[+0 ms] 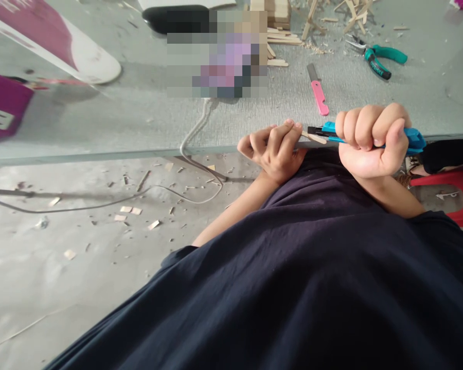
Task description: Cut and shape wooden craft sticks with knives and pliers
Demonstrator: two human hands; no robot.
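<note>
My right hand [374, 139] is wrapped round a blue utility knife [414, 141], whose black front end points left. Close to that end, the closed fingers of my left hand [275, 146] grip a pale wooden craft stick [316, 137]. The stick's free tip reaches right, beside the knife's front; whether the blade touches it I cannot tell. Both hands are at the table's near edge, just above my dark shirt. On the table beyond my hands lies a small knife with a pink handle [320, 97]. Farther right rest green-handled pliers [381, 59].
Craft sticks [283, 37] and wood scraps lie at the back of the glass table [150, 118]. A pixelated patch hides something with a white cable [193, 136] hanging off the edge. A purple box [3, 105] stands at left. A red stool [453, 195] is at right.
</note>
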